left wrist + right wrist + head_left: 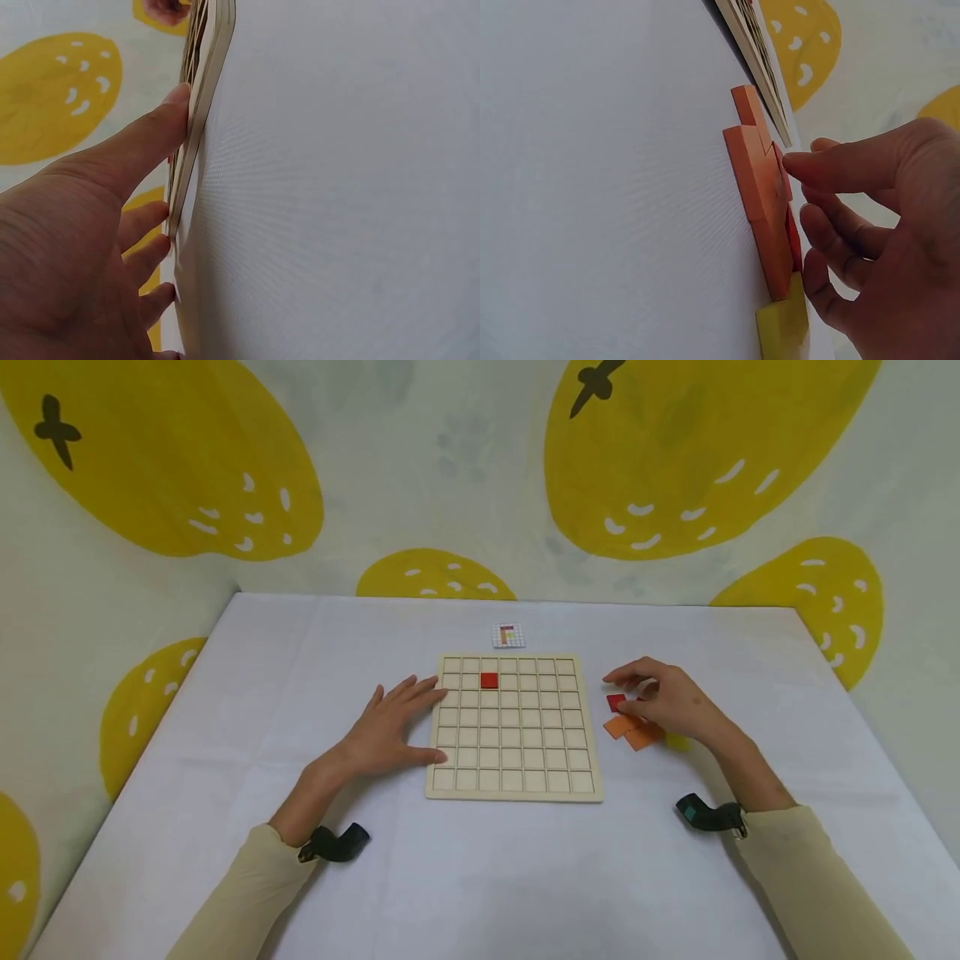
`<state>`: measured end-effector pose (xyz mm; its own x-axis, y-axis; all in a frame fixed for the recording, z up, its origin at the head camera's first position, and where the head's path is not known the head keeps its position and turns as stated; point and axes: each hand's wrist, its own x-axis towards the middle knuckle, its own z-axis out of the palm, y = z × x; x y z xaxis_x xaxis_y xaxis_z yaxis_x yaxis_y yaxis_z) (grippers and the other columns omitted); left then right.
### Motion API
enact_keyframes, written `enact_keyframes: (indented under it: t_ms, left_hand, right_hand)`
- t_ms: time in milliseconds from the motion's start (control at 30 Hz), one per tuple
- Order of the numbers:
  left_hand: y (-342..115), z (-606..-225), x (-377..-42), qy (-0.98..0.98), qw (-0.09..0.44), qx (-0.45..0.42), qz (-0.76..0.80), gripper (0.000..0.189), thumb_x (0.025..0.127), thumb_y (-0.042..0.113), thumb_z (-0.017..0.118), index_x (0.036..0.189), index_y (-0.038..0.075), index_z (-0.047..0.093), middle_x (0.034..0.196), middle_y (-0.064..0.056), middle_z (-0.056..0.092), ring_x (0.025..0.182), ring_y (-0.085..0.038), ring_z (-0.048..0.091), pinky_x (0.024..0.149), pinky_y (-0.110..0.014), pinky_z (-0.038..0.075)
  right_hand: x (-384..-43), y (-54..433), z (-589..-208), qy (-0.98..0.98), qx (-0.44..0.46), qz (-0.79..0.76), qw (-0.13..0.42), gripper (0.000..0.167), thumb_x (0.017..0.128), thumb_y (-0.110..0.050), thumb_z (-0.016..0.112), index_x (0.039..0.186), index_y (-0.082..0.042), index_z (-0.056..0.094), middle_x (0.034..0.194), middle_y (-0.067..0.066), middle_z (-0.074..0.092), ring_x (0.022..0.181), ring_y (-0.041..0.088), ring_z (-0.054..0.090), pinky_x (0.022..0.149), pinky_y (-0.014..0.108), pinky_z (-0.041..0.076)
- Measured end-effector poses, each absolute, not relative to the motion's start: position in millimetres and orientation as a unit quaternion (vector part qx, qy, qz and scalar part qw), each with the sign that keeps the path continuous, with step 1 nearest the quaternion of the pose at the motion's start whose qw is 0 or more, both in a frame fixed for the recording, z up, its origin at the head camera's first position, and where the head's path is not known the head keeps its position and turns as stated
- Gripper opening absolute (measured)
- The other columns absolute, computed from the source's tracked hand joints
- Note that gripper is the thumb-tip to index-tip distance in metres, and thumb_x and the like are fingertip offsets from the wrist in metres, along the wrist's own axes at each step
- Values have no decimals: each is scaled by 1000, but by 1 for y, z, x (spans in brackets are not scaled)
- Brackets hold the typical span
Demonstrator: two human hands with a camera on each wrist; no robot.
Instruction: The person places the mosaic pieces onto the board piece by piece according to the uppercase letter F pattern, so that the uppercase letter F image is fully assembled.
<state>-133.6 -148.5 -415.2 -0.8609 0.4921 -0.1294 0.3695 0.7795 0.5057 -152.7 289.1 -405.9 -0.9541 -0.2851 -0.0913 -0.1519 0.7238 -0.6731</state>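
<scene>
A square wooden grid board (514, 797) lies on the white table, with one red tile (489, 681) set in a cell of its upper part. My left hand (386, 731) rests at the board's left edge, fingers spread and thumb on the rim. To the right of the board, my right hand (671, 697) is over a loose pile of tiles. Its thumb touches a red tile (616, 702); the index fingertip stands apart from it. Orange tiles (761, 195) lie under and beside the red ones, and a yellow tile (780, 326) sits at the pile's near end.
A small pattern card (508, 636) with a coloured grid design lies just behind the board. The white-covered table (480, 877) meets a wall (480, 485) with large yellow shapes at its back edge. Each wrist wears a black camera mount (708, 814).
</scene>
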Motion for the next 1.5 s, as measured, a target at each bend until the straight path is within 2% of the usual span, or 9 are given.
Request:
enact_keyframes:
  t_ms: [233, 433, 500, 733, 900, 1133, 1367, 1500]
  left_hand:
    - [-149, -414, -134, 934, 126, 234, 238, 95, 83, 51, 85, 161, 22, 40, 174, -3, 29, 164, -36, 17, 127, -73, 4]
    - [-149, -413, -134, 933, 128, 235, 239, 95, 83, 50, 84, 162, 21, 40, 174, -3, 28, 164, -36, 16, 127, -73, 4]
    - [-149, -414, -134, 933, 127, 235, 240, 95, 83, 50, 85, 162, 21, 40, 174, -3, 28, 164, -35, 16, 127, -73, 4]
    - [-149, -417, -132, 934, 136, 231, 236, 95, 83, 51, 85, 162, 21, 40, 174, -3, 28, 164, -35, 15, 127, -73, 4]
    - [-149, -415, -133, 934, 131, 234, 236, 95, 83, 50, 84, 162, 21, 39, 174, -3, 27, 164, -35, 15, 127, -73, 4]
    - [-148, -415, -134, 934, 137, 233, 234, 95, 84, 51, 84, 162, 22, 39, 175, -2, 26, 164, -35, 14, 127, -73, 4]
    - [-148, -413, -133, 932, 137, 233, 240, 95, 84, 50, 84, 163, 22, 38, 175, -2, 26, 165, -35, 14, 127, -73, 3]
    - [-149, -412, -134, 932, 138, 234, 239, 95, 84, 50, 83, 163, 22, 38, 175, -2, 25, 165, -35, 14, 127, -73, 2]
  right_hand:
    - [-155, 291, -409, 928, -111, -341, 103, 39, 93, -6, 76, 131, -9, 68, 131, 14, 67, 114, 29, 60, 92, 20, 49]
    - [-156, 287, -407, 935, -90, -322, 118, 34, 98, -17, 73, 131, -10, 69, 131, 15, 66, 115, 31, 59, 98, 40, 51]
    - [-157, 285, -407, 937, -85, -316, 123, 35, 98, -21, 74, 131, -10, 69, 130, 15, 65, 114, 31, 59, 99, 42, 51]
    - [-159, 284, -406, 940, -76, -300, 144, 35, 94, -26, 79, 125, -12, 73, 120, 12, 67, 107, 28, 59, 91, 35, 50]
    - [-159, 285, -404, 940, -90, -302, 129, 30, 95, -23, 78, 122, -11, 74, 116, 10, 67, 104, 27, 60, 88, 33, 51]
    - [-161, 279, -402, 941, -84, -299, 132, 34, 98, -25, 75, 128, -10, 71, 119, 12, 64, 106, 29, 60, 88, 34, 51]
    - [-164, 269, -399, 942, -76, -304, 120, 35, 96, -29, 77, 128, -14, 73, 118, 12, 66, 105, 30, 62, 80, 28, 53]
    - [-167, 261, -399, 940, -87, -313, 106, 34, 97, -26, 76, 128, -14, 73, 119, 11, 67, 106, 29, 62, 86, 33, 54]
